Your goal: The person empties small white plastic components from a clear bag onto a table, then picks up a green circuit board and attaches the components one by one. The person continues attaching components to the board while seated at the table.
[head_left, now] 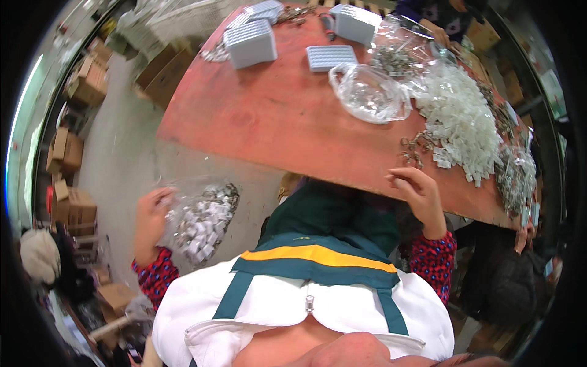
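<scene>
My left hand (152,221) is off the table's near left side, its fingers closed on the edge of a clear plastic bag (185,194). Many small white pieces (206,223) fill the bag, with some darker bits along its far side. Over the table's near edge, my right hand (422,197) has thumb and fingertips drawn together; whatever may be between them is too small to make out. Just beyond it lie loose small metal pieces (413,148). Farther right spreads a large heap of translucent white plastic pieces (461,119).
The reddish table (257,116) carries pale blue blocks with hole-patterned tops (252,46), an open clear bag (370,95) and bagged metal pieces (516,174). Another person's hand (439,35) is at the far right. Cardboard boxes (76,205) line the left floor.
</scene>
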`<state>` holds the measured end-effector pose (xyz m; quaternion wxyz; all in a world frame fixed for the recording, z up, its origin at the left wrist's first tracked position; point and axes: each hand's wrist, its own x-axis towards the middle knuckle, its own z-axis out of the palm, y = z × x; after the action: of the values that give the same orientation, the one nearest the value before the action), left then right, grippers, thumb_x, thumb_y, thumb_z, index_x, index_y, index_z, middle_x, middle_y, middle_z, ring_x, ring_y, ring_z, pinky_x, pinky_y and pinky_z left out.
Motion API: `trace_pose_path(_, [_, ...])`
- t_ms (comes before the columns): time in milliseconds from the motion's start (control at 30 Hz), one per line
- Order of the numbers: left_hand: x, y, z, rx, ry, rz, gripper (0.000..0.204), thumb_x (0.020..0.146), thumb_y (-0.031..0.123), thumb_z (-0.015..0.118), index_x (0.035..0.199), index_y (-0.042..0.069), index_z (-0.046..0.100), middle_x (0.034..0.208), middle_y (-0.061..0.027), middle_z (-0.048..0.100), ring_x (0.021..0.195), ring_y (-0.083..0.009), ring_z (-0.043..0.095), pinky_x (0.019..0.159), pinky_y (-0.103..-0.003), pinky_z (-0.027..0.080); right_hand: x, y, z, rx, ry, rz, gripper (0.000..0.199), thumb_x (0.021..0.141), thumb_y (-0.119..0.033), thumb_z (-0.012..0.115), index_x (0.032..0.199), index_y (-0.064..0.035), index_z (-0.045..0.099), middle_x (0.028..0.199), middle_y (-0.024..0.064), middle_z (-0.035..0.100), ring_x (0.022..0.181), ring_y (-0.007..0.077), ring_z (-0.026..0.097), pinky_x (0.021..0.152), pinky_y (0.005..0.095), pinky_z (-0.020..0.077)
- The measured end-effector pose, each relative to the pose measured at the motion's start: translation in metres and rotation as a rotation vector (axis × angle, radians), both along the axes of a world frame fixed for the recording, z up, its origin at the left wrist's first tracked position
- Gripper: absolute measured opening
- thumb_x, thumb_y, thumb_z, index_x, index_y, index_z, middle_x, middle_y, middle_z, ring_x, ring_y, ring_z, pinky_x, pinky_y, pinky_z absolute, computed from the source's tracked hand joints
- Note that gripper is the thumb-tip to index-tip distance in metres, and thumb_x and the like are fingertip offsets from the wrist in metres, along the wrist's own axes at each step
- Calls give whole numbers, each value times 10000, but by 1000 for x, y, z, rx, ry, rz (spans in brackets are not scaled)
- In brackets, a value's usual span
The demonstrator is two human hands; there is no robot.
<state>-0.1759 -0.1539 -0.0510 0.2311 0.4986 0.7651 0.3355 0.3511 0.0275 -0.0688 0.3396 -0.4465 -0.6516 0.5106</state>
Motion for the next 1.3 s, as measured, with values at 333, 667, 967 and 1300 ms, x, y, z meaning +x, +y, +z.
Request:
trace_pose_path(333, [60, 29, -269, -235, 208, -23, 285, 809, 5, 552, 1028, 13, 735, 1012, -244, 701, 952, -448, 667, 823, -508, 536, 49, -12, -53, -137, -67, -47, 238, 1007, -92, 594, 1191, 46, 654, 1046, 71, 725, 941, 120, 669, 837, 253, 526])
trace_pose_path(667, [163, 156, -380, -205, 159, -521, 267, 831, 7, 573, 1063, -30, 700, 1149, -254, 687, 1016, -405, 676, 902, -452, 536, 40, -16, -58, -280, -140, -188, 234, 1003, -89, 587, 1190, 31, 659, 1040, 84, 729, 901, 124, 675, 793, 256, 539])
trace_pose_path(967, [233, 235, -421, -299, 97, -540, 319, 871, 67, 591, 1171, -5, 671, 1192, -271, 666, 1105, -410, 644, 960, -453, 508, 36, -57, -35, -226, -257, -249, 183, 969, -41, 613, 1119, 35, 686, 1020, 87, 721, 938, 144, 698, 839, 264, 547])
trace_pose_path(1300, [242, 263, -448, -429, 240, -600, 333, 882, 81, 584, 1196, 1, 661, 1198, -266, 665, 1113, -409, 640, 965, -454, 505, 60, -69, -26, -264, -348, -356, 177, 933, -38, 650, 1086, 25, 712, 975, 106, 731, 909, 165, 716, 797, 268, 551])
